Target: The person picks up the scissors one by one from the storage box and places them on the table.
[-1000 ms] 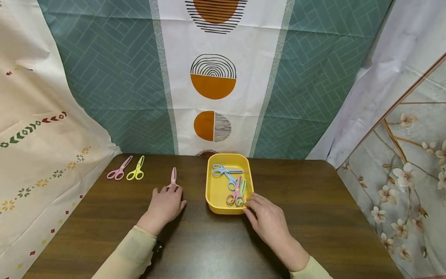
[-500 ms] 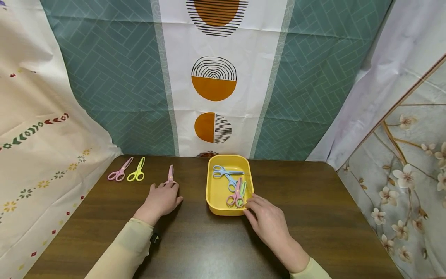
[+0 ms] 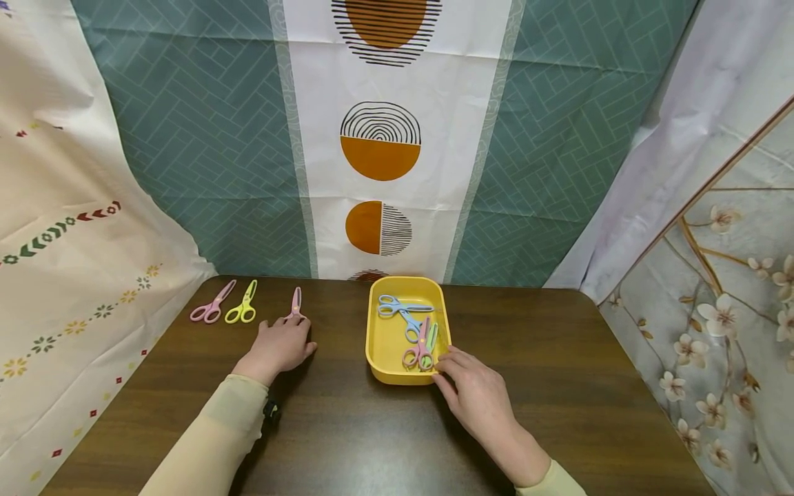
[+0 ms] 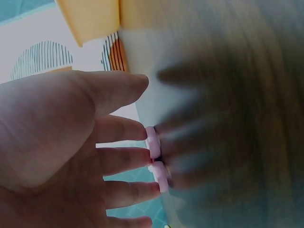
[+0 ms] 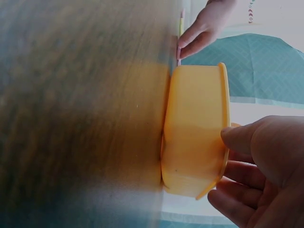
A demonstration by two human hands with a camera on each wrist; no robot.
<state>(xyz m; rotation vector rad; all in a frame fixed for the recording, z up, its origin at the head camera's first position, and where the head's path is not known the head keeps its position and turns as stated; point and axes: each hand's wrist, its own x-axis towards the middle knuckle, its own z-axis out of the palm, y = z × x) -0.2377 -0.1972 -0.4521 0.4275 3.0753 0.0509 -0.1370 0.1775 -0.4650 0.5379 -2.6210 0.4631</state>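
Work in hand: scissors are being laid out in a row on the counter (image 3: pixel 384 427), out of the yellow tray (image 3: pixel 375 344).
Done: a pink pair (image 3: pixel 213 302) and a yellow pair (image 3: pixel 243 303) lie side by side near the back left edge. I judge these two as finished.
In hand now: a third pair, the pink scissors (image 3: pixel 295 304), lies on the counter just right of those two, blades pointing to the back.
Left hand: the left hand (image 3: pixel 277 346) lies flat with straight fingers, and its fingertips (image 4: pixel 142 159) press on the pink handles. It does not curl round them.
Right hand: the right hand (image 3: pixel 473 388) rests at the near right corner of the tray. Its fingers are loose and touch the rim; it grips nothing.
Left to do: I count three or four pairs in the tray: blue scissors (image 3: pixel 397 306) at the back, and a pink and a green pair (image 3: pixel 423 344) crossed near the front. A second blue pair may lie under them; hard to tell.
Edges: the row sits near the back wall cloth and near the left side of the counter.
Open room: bare counter lies between the third pair and the tray, so I think another pair could fit there. There is lots of bare wood in front of both hands and to the right of the tray.
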